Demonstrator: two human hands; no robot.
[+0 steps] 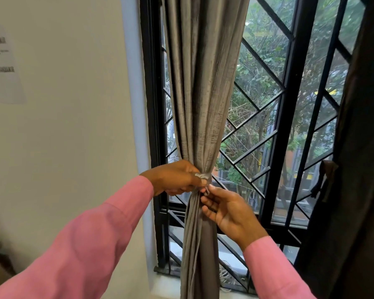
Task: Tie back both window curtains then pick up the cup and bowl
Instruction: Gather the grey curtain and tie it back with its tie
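While the left hand [173, 178] clamps the gathered grey curtain [200, 93], the right hand [227, 209], at its four o'clock, pinches the tie-back [204, 176].

Both arms in pink sleeves reach forward. The left hand [175, 177] is closed in a fist; the right hand [229, 209] pinches with fingertips just beside it.
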